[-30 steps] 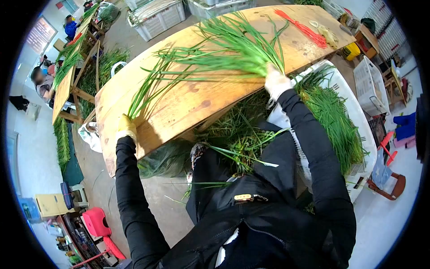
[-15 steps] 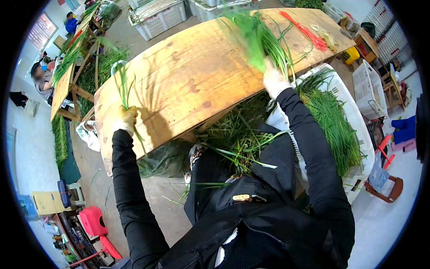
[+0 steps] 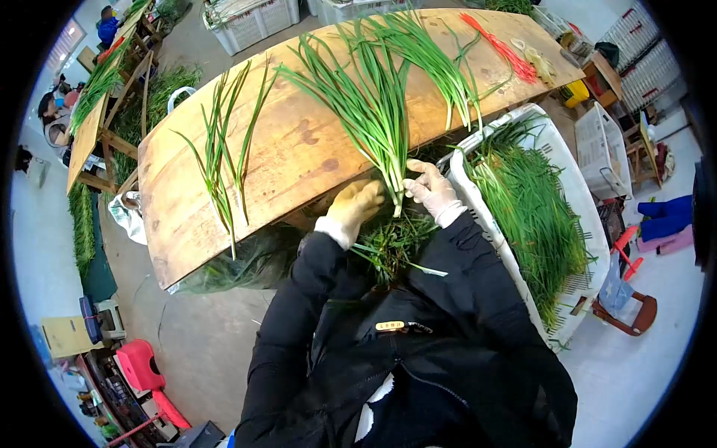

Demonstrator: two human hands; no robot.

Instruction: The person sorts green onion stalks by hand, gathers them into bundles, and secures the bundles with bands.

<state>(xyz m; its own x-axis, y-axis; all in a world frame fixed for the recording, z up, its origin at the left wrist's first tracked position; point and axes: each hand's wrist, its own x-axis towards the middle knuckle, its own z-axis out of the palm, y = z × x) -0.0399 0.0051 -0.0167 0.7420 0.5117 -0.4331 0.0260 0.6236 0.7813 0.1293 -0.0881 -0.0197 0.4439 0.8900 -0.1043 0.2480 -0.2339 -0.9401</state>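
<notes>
A bunch of green chives [image 3: 382,123] lies fanned out on the wooden table, its pale stalk ends projecting past the near edge. My right hand [image 3: 435,193], in a white glove, pinches at these ends from the right. From the left, my left hand [image 3: 355,207], in a yellowish glove, is curled close beside them; whether it holds anything is hidden. A few loose chives [image 3: 216,160] rest on the table's left part. Another bunch of chives [image 3: 441,63] lies just right of the middle one.
The wooden table [image 3: 299,172] curves in front of me. At my right stands a white crate [image 3: 590,246] heaped with chives. Red ties [image 3: 502,46] lie at the table's far right. More greens [image 3: 388,246] are below the edge. A person [image 3: 54,112] sits at the far left.
My left hand has left the loose chives at the left and come to the middle. My right hand has moved left and nearer. A chive bunch now lies between them on the table.
</notes>
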